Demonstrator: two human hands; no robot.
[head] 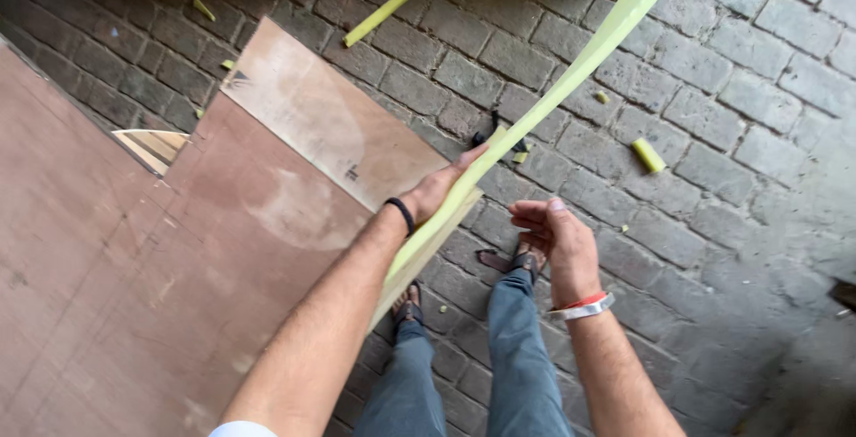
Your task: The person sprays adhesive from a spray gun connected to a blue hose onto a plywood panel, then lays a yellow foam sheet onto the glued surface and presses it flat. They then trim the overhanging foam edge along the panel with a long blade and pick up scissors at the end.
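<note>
Edge-banding strip [571, 76] pressed onto plywood board [294, 187] edge by clamped left hand [437, 192]; right hand [557, 241], half-curled and empty, should steady the free length.

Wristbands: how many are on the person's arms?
2: a black wristband on the left wrist, and a red and white wristband on the right wrist.

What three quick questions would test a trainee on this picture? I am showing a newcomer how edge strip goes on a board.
1. True or false: the left hand presses the yellow-green strip against the plywood board edge.
2. Which hand is free? A) left B) right
3. Fill in: the floor is made of ____.

Key: 1 true. 2 B, the right hand hovers open, holding nothing. 3 brick paving.
</note>
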